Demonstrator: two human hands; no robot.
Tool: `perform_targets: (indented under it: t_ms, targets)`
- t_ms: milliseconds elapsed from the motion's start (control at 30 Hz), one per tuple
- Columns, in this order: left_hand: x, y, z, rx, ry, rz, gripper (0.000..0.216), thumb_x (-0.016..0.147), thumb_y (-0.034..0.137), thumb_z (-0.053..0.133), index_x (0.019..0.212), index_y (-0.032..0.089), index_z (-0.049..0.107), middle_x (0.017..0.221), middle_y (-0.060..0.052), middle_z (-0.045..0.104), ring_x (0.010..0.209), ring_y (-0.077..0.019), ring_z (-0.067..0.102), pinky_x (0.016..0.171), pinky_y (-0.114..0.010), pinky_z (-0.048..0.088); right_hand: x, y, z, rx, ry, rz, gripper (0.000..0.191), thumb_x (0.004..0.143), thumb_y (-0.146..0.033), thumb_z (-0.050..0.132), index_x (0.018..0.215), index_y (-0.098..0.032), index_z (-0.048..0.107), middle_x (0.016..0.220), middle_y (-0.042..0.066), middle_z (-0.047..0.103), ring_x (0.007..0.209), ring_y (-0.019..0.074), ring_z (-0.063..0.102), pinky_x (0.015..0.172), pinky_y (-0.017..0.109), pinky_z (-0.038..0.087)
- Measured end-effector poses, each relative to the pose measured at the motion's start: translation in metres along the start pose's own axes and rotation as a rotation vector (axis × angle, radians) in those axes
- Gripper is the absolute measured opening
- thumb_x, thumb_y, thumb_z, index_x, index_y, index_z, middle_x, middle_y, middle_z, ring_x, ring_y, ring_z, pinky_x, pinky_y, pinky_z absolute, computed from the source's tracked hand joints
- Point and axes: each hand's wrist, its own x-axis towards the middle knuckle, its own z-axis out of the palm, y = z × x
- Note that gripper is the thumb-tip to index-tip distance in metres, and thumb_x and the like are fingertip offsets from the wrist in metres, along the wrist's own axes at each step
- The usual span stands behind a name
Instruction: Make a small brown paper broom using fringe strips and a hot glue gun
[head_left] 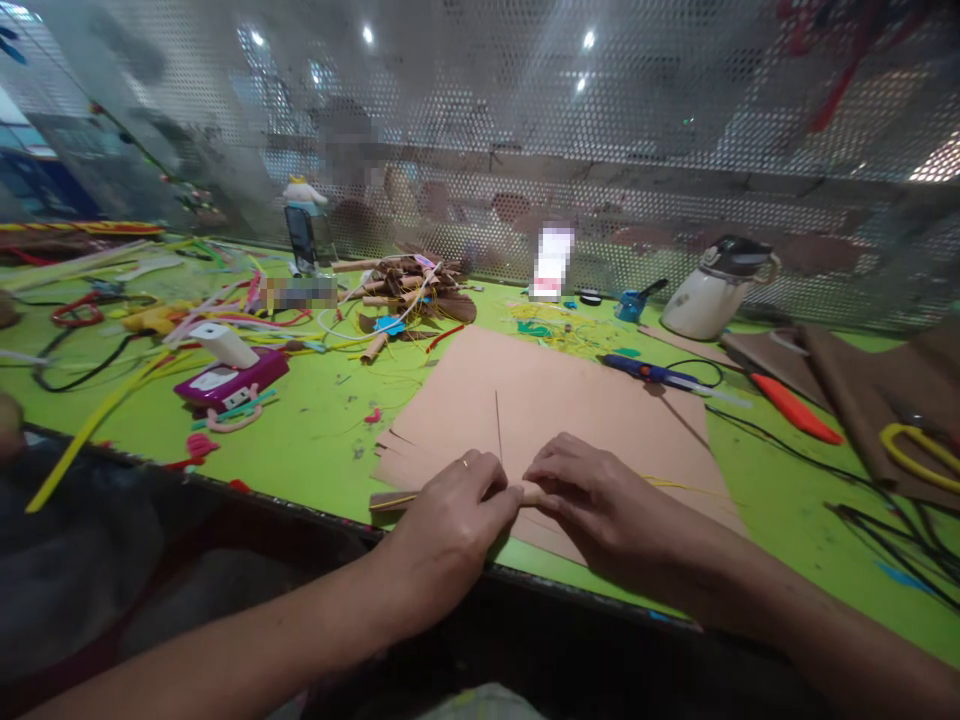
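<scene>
My left hand (457,515) and my right hand (592,495) are both closed on a thin rolled paper tube (390,500) at the near edge of the green table (315,420). The tube pokes out to the left of my left hand and shows again between the two hands. Under them lies a stack of tan paper sheets (540,400), with a thin wire (498,425) standing up just behind my left fingers. A ring is on one left finger.
A pile of rolled brown tubes (409,285) lies at the back centre. A purple box with a white device (229,375) sits left, among coloured strips. A glue gun (652,373), orange cutter (795,408), white kettle (712,290) and brown sheets (840,380) are right.
</scene>
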Motion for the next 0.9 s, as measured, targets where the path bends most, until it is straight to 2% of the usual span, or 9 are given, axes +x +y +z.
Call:
perform_targets:
  t_ms: [267, 367, 467, 633, 767, 900]
  targets:
    - [0.001, -0.002, 0.004, -0.092, -0.004, -0.077, 0.020, 0.092, 0.016, 0.041, 0.101, 0.020, 0.059, 0.089, -0.004, 0.051, 0.080, -0.0154, 0.047, 0.068, -0.026, 0.041, 0.000, -0.002, -0.007, -0.130, -0.067, -0.010, 0.023, 0.095, -0.028, 0.045, 0.097, -0.023, 0.067, 0.082, 0.005, 0.058, 0.077, 0.0177, 0.052, 0.068, 0.030, 0.040]
    - [0.002, -0.004, 0.004, -0.135, 0.032, -0.035, 0.020, 0.092, 0.014, 0.043, 0.104, 0.018, 0.059, 0.098, -0.007, 0.055, 0.086, -0.0166, 0.048, 0.075, -0.029, 0.042, -0.001, -0.004, -0.011, -0.133, -0.100, -0.003, 0.028, 0.097, -0.033, 0.041, 0.097, -0.024, 0.068, 0.079, 0.004, 0.055, 0.077, 0.0168, 0.051, 0.067, 0.029, 0.039]
    - [0.003, -0.005, 0.004, -0.173, 0.016, 0.023, 0.020, 0.091, 0.010, 0.043, 0.103, 0.016, 0.058, 0.092, -0.007, 0.060, 0.085, -0.0175, 0.049, 0.078, -0.032, 0.042, -0.001, -0.005, -0.013, -0.108, -0.114, -0.004, 0.030, 0.097, -0.032, 0.040, 0.094, -0.023, 0.068, 0.079, 0.003, 0.054, 0.075, 0.0158, 0.051, 0.066, 0.028, 0.038]
    - [0.006, -0.005, 0.002, -0.198, 0.005, 0.026, 0.021, 0.090, 0.008, 0.043, 0.101, 0.015, 0.060, 0.089, -0.007, 0.062, 0.084, -0.0182, 0.050, 0.077, -0.033, 0.042, -0.008, -0.006, -0.008, -0.133, -0.071, 0.046, 0.025, 0.097, -0.028, 0.041, 0.092, -0.023, 0.066, 0.080, 0.003, 0.053, 0.078, 0.0169, 0.050, 0.068, 0.030, 0.038]
    - [0.009, -0.005, 0.000, -0.211, -0.009, 0.016, 0.019, 0.091, 0.010, 0.042, 0.095, 0.014, 0.060, 0.086, -0.006, 0.062, 0.083, -0.0179, 0.049, 0.077, -0.032, 0.042, -0.016, -0.001, -0.002, -0.130, 0.023, 0.106, 0.013, 0.093, -0.022, 0.049, 0.093, -0.018, 0.061, 0.084, 0.005, 0.053, 0.080, 0.0174, 0.050, 0.068, 0.030, 0.038]
    - [0.011, -0.006, 0.000, -0.211, -0.025, -0.013, 0.017, 0.093, 0.013, 0.042, 0.089, 0.014, 0.059, 0.084, -0.006, 0.061, 0.081, -0.0180, 0.047, 0.075, -0.032, 0.041, -0.017, 0.002, -0.001, -0.115, 0.011, 0.120, 0.013, 0.092, -0.024, 0.050, 0.087, -0.017, 0.060, 0.082, 0.004, 0.052, 0.077, 0.0164, 0.049, 0.066, 0.030, 0.038]
